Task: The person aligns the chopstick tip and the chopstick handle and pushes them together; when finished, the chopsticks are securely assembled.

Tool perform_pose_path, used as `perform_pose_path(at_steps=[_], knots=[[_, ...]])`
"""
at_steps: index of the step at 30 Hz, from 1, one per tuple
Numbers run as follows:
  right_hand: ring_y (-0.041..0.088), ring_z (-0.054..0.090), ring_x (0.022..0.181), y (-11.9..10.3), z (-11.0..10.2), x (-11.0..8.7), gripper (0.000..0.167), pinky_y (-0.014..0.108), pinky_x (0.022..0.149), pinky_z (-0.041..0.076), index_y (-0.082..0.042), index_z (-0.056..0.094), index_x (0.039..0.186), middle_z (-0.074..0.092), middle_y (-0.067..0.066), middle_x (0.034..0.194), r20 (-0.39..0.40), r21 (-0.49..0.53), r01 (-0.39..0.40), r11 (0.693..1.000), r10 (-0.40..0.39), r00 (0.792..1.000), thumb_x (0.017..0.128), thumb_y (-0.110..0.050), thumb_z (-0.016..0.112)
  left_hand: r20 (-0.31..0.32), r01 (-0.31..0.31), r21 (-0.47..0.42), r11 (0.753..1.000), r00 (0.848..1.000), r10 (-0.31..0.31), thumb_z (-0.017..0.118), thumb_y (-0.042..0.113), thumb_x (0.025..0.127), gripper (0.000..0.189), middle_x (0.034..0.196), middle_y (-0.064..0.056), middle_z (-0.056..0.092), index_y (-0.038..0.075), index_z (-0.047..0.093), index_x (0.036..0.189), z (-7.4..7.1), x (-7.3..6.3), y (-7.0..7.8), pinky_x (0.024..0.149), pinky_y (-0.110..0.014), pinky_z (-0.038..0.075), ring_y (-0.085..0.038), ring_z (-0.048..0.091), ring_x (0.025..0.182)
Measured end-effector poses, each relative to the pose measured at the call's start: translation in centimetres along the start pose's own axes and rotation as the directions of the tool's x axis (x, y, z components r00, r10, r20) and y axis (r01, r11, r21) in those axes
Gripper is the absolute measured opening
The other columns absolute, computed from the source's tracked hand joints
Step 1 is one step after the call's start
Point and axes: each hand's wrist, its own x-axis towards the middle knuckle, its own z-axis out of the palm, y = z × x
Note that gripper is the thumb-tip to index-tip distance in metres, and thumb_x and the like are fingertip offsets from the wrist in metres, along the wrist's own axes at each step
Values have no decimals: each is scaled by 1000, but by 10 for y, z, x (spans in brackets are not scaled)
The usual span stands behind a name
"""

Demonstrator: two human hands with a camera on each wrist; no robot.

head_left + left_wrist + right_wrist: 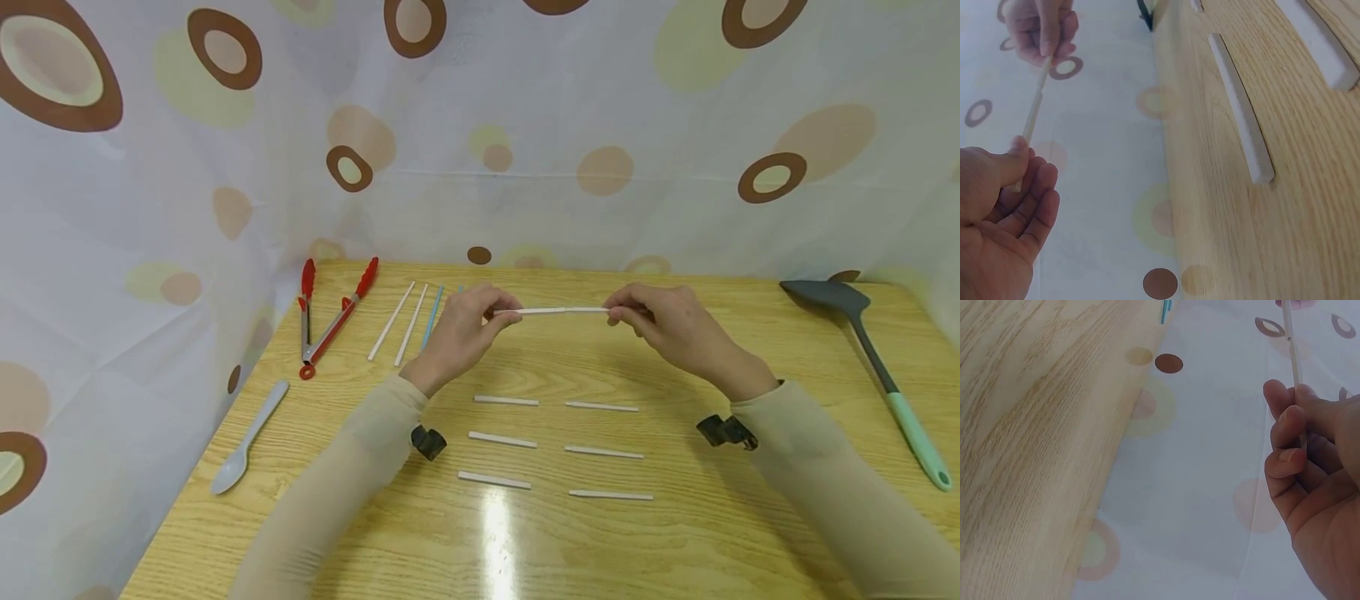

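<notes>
Above the table, my left hand (461,329) pinches one white chopstick half (543,311) between thumb and fingers. A second white chopstick half (588,309) is pinched in my right hand (671,325). The two halves lie in one line, end to end, with a faint seam where they meet; this joint also shows on the held stick (1034,115) in the left wrist view. Below the hands, more white halves lie in two columns of three, a left column (502,439) and a right column (604,452).
Left of my left hand lie long white chopsticks (392,321) and blue chopsticks (432,317), partly hidden by it. Red-tipped tongs (330,333) and a grey spoon (247,442) are farther left. A dark turner with a mint handle (918,442) lies right. A patterned curtain (540,208) borders the table.
</notes>
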Motion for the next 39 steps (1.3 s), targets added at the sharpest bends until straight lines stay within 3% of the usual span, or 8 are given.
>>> perform_pose_path(at_steps=[22, 32, 39], knots=[[3, 46, 56, 0, 1, -2, 13, 23, 50, 39, -11, 69, 100, 64, -9, 81, -10, 7, 3, 1000, -3, 1000, 94, 0, 65, -25, -25, -9, 1000, 999, 24, 68, 15, 95, 11, 93, 0, 66, 8, 72, 103, 3, -3, -2, 72, -34, 50, -9, 59, 79], [4, 45, 55, -1, 2, -2, 13, 22, 49, 38, -11, 70, 100, 63, -11, 80, -16, 35, -9, 999, 10, 1000, 94, -1, 66, -58, -43, -29, 999, 997, 42, 68, 13, 95, 10, 93, 1, 66, 8, 72, 103, 3, -4, -3, 69, -27, 45, -7, 58, 79], [4, 45, 54, -1, 1, -1, 14, 20, 50, 37, -10, 71, 100, 63, -10, 79, -52, 28, 11, 1000, -9, 999, 92, 0, 69, -65, -47, -51, 998, 997, 44, 68, 13, 95, 11, 93, 0, 66, 7, 72, 103, 4, -2, -4, 68, -37, 49, -8, 59, 79]])
